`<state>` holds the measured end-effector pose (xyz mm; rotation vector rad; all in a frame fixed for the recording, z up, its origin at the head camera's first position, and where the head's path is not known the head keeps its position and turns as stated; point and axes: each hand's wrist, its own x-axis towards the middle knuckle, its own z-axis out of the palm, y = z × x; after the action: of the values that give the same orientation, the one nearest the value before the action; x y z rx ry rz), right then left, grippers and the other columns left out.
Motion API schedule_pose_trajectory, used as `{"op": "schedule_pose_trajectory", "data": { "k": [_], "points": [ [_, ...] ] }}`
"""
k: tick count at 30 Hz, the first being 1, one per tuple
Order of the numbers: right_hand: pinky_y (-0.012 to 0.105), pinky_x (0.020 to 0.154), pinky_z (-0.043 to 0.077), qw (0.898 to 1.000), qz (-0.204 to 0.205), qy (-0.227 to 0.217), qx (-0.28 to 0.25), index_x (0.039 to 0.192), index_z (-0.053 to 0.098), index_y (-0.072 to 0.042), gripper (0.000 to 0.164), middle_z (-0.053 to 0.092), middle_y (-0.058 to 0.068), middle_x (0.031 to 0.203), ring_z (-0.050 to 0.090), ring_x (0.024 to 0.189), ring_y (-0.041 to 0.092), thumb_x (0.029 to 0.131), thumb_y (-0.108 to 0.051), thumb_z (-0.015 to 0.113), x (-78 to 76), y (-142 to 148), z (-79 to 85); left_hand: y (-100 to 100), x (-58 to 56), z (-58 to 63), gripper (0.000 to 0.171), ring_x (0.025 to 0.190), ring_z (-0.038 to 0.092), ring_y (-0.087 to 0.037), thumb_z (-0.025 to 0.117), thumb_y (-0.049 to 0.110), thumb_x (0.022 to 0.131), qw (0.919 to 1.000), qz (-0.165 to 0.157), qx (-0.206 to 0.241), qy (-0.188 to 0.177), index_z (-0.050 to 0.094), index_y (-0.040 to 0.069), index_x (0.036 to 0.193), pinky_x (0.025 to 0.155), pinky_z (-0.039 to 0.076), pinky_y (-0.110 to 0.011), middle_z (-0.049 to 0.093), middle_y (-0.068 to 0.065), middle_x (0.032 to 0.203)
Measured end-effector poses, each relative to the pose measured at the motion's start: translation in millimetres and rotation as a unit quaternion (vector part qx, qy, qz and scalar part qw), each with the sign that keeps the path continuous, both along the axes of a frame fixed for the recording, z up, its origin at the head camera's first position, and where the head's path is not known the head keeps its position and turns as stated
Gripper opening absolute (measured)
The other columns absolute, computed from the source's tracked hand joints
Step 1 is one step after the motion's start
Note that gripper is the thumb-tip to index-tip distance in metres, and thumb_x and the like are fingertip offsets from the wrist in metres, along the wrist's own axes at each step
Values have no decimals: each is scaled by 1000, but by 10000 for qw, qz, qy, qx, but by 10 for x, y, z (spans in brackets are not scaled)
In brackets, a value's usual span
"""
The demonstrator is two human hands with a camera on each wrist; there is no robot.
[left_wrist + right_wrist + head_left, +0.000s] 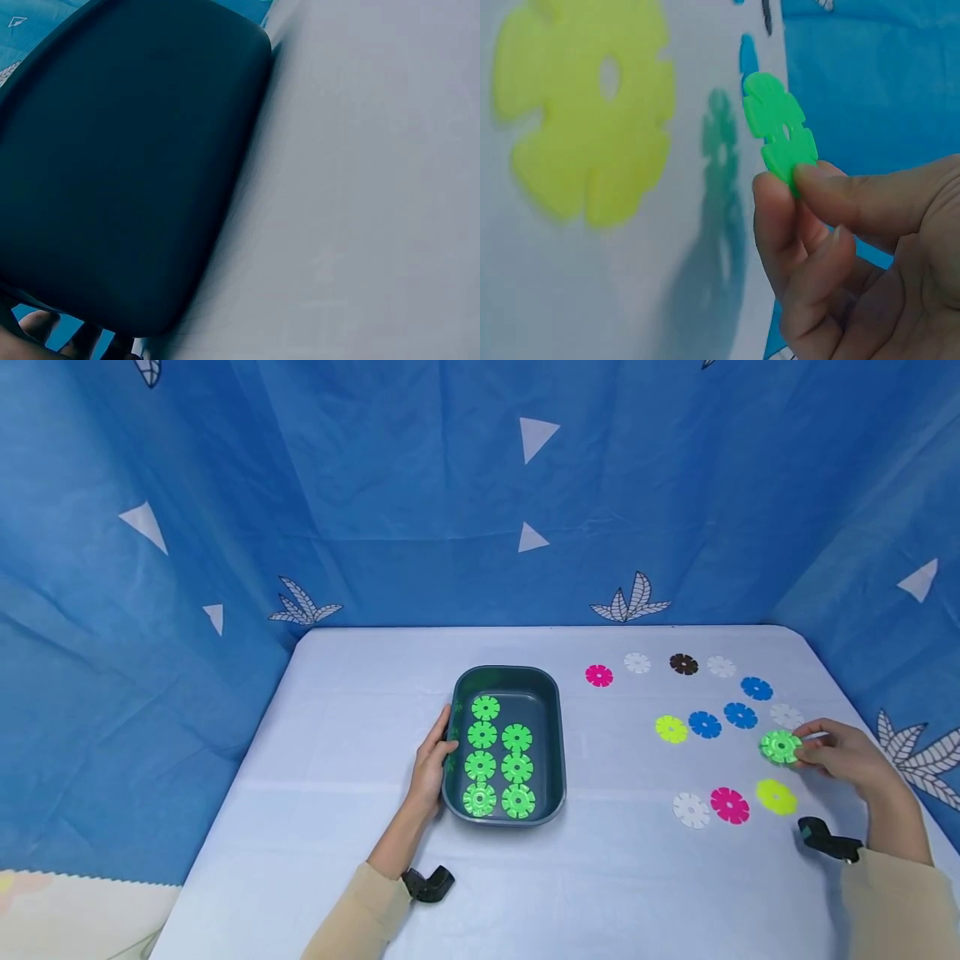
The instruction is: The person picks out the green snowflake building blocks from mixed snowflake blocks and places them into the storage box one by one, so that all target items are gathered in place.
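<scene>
My left hand [429,770] grips the left side of a dark plastic tub [557,752], the thumb over its rim and the other fingers along the outer wall. In the left wrist view the tub [127,172] shows its dark outside, with fingers [82,341] at the lower left edge. Several green notched discs [480,766] lie inside the tub in two columns. At the right of the table, my right hand [843,756] pinches a green notched disc [780,124] between thumb and fingertips, raised off the white surface.
Loose notched discs lie on the white table [600,893] right of the tub: a yellow disc [777,797], a pink disc [730,806], a blue disc [705,724], a brown disc [683,664] and a white disc [691,810] among them. A blue patterned curtain [450,485] surrounds the table.
</scene>
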<state>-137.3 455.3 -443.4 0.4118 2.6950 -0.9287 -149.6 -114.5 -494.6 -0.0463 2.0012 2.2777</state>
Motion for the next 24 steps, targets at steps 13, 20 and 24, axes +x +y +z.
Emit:
{"op": "schedule_pose_trajectory", "data": {
  "k": [13,20,24],
  "points": [
    [22,65,52,9932,850,520,-609,127,45,9,42,53,19,105,63,79,11,96,-15,59,-314,-821,182,-7,6,12,62,153,6,-20,41,9,96,10000,-14,17,4,28,23,156,124,7,-44,17,4,164],
    [28,71,55,9856,1180,579,-1068,126,49,5,35,51,17,105,58,88,22,95,-9,57,-575,-1437,283,0,4,10,62,153,5,-20,41,9,96,10000,-36,34,-3,28,24,156,124,7,-44,16,5,164],
    [32,75,54,9784,1507,632,-1266,123,52,3,32,51,16,104,61,91,25,93,-7,59,-710,-1795,405,-1,6,9,62,153,5,-20,41,9,96,10000,-32,39,5,28,24,155,124,7,-44,16,5,164]
  ]
}}
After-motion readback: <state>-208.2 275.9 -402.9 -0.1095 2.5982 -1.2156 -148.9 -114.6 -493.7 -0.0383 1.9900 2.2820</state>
